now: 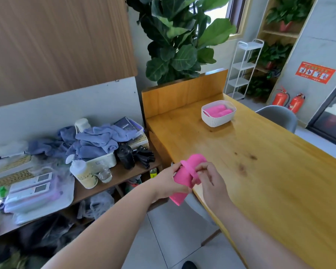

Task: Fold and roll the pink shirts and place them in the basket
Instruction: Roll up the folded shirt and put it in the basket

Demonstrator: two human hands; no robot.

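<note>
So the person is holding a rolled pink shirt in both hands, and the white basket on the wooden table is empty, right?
No, the basket is not empty: the head view shows pink rolls already lying in it. The rest is right: the left hand and right hand hold a rolled pink shirt, and the white basket stands on the wooden table.

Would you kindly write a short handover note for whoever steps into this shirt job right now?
Left hand: grips the rolled pink shirt, held in the air by the wooden table's near corner.
Right hand: pinches a fold at the roll's end.
White basket: at the table's far end, holding at least two pink rolls.
Done: those rolls are in the basket; this one is rolled.
Left: probably secure the end, then put it in the basket. No other pink shirt is in view.
</note>
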